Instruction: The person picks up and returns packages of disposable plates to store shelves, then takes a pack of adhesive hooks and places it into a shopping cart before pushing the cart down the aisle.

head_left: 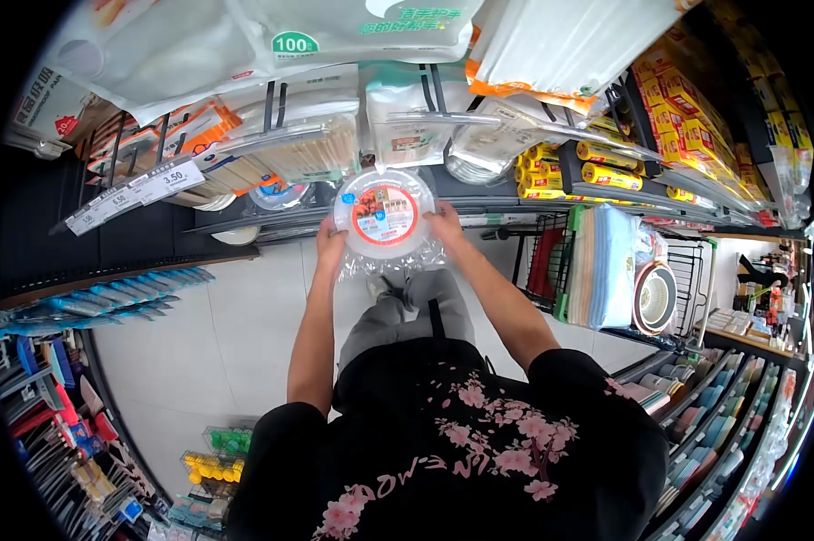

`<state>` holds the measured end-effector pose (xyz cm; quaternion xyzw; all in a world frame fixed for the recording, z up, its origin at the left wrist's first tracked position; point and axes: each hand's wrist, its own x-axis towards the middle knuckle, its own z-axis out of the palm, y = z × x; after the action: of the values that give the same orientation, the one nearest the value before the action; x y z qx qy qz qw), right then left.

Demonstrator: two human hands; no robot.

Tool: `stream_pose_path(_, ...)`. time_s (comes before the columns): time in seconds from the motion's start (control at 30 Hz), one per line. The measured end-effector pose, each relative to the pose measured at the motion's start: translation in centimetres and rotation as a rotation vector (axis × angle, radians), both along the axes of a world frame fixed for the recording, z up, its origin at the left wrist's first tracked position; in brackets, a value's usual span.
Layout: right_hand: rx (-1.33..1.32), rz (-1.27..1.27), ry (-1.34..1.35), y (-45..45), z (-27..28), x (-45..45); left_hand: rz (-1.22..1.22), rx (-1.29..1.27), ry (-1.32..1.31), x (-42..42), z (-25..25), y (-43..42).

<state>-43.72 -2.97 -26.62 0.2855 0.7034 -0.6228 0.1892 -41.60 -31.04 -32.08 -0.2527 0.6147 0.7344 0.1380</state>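
Note:
Between my two hands is a clear-wrapped pack of round white disposable plates [381, 245], with a red-and-white round label facing up. My left hand [331, 242] is closed on the pack's left edge. On its right edge, my right hand [445, 224] grips the pack as well. Loose clear wrap hangs below the plates towards my legs. The pack is held at the front of a shelf, just below hanging bags [402, 135] of white disposable goods. Another wrapped round pack [280, 195] lies on the shelf to the left.
A price strip [136, 194] juts out at left. Yellow boxed rolls [610, 176] sit on the shelf at right. A shopping cart [686, 302] with folded textiles [605, 270] and a round basin [655, 298] stands to my right. Blue packets [109, 298] hang at left over tiled floor [217, 343].

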Motion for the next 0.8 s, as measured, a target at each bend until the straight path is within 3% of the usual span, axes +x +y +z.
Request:
stream_pose_path(0.13,-0.049,0.019,0.024,-1.8,1.4,-3.4,0.075,-0.044,0.031,-4.9,1.3,1.2)
stream_pose_path(0.17,0.072,0.082,0.134,-1.0,-3.8,-4.8,0.057,-0.097,0.01,-5.9,3.0,1.5)
stream_pose_path(0.2,0.076,0.082,0.129,-1.0,-4.2,-5.8,0.039,-0.15,-0.012,-6.7,3.7,1.7)
stream_pose_path(0.27,0.203,0.071,0.235,-1.3,-4.3,-6.4,-0.012,-0.188,-0.018,-8.1,3.4,1.6)
stream_pose_path(0.3,0.328,0.111,0.175,-1.6,-2.0,-6.2,-0.062,-0.229,-0.016,-8.3,3.1,1.3)
stream_pose_path(0.4,0.474,0.198,0.208,-1.3,-1.2,-3.8,-0.043,-0.275,0.019,-7.3,-1.7,0.6)
stream_pose_path(0.43,0.477,0.196,0.207,-0.7,-2.1,-2.5,-0.045,-0.272,0.02,-6.5,-1.0,0.8)
stream_pose_path(0.5,0.556,0.034,0.368,-0.2,-3.6,0.9,-0.089,-0.597,0.067,-2.9,0.6,0.6)
stream_pose_path(0.57,0.191,-0.388,0.182,-1.5,-3.1,4.4,0.062,-0.695,0.134,0.5,-1.8,0.9)
stream_pose_path(0.6,0.192,-0.383,0.182,-1.8,-2.5,5.3,0.066,-0.694,0.132,1.9,-2.3,1.6)
stream_pose_path(0.67,-0.409,-0.371,-0.304,-2.3,-1.0,6.1,0.204,-0.604,-0.144,3.6,-2.7,3.8)
stream_pose_path(0.7,-0.41,-0.373,-0.303,-3.1,-0.6,6.0,0.203,-0.605,-0.143,3.5,-0.5,5.0)
stream_pose_path(0.77,-0.508,-0.287,-0.223,-5.2,-0.4,5.2,0.298,-0.09,-0.29,2.7,5.7,6.7)
stream_pose_path(0.8,-0.511,-0.288,-0.222,-5.8,-0.9,4.5,0.296,-0.093,-0.288,2.3,5.8,6.9)
